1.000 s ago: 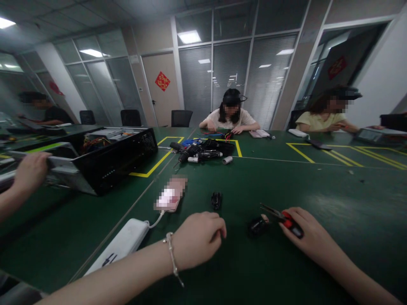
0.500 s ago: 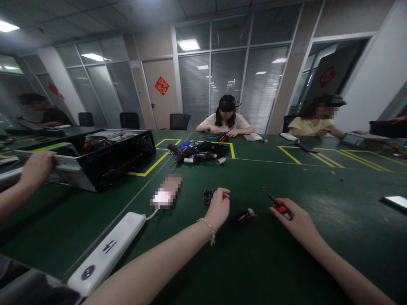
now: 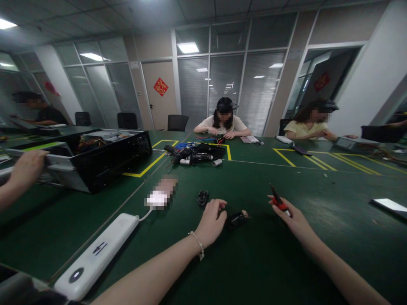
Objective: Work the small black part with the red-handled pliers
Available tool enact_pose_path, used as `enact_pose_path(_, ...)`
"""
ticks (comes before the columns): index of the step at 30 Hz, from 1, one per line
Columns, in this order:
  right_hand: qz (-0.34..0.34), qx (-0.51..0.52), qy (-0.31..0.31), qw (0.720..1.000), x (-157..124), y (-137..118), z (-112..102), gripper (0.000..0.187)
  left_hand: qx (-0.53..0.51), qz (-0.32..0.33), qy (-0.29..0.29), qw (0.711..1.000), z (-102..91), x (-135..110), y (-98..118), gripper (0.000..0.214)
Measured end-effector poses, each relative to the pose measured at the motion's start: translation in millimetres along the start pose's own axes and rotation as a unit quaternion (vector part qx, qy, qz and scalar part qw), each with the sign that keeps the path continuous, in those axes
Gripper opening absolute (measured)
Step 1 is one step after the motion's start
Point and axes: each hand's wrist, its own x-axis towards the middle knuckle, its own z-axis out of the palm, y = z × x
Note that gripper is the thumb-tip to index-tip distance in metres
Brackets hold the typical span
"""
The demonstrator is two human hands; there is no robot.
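Observation:
My right hand (image 3: 297, 218) is closed round a red-and-black hand tool (image 3: 280, 205) whose narrow dark tip points up and away; it looks like pliers, though the palm hides part of it. Low over the green table, my left hand (image 3: 211, 222) holds nothing, its fingers loosely bent and apart. Just right of those fingers lies a black bundle with a tan end (image 3: 238, 218), its kind unclear. A small black clawed or coiled piece (image 3: 202, 198) rests beyond the left hand.
A white power strip (image 3: 98, 254) with a cable runs to a blurred phone-like slab (image 3: 161, 192). An opened black computer case (image 3: 111, 159) stands left, another person's hand (image 3: 28, 169) on it. Dark tools and cables (image 3: 197, 153) lie ahead. Other people sit opposite; a bright-screened device (image 3: 391, 206) lies right.
My left hand has come down and nearer, beside the black bundle. The tool in my right hand now points more upright. The view has shifted slightly to the right.

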Motion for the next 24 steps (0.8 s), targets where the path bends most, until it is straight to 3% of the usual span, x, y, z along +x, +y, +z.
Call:
enact_pose_path(2,-0.003,-0.002,0.0,1.0,-0.8,-0.5,0.7,0.049,0.022,0.006,-0.02,1.0,-2.2,-2.6,3.8,0.035)
enact_pose_path(6,-0.027,-0.041,0.007,0.999,-2.6,-2.3,5.7,0.043,0.08,0.016,-0.071,0.994,-3.3,-8.9,12.3,0.074)
enact_pose_path(8,-0.045,-0.071,0.004,0.996,-3.7,-3.7,8.6,0.039,0.114,0.02,-0.076,0.99,-1.8,-10.9,14.3,0.08)
enact_pose_path(13,-0.11,-0.133,-0.009,0.985,-6.5,-3.8,13.7,0.033,0.153,0.041,-0.061,0.985,3.3,-10.5,10.6,0.073)
enact_pose_path(24,-0.148,-0.171,-0.021,0.974,-9.3,-5.3,15.0,0.03,0.148,0.073,-0.042,0.985,4.6,-8.5,6.9,0.056)
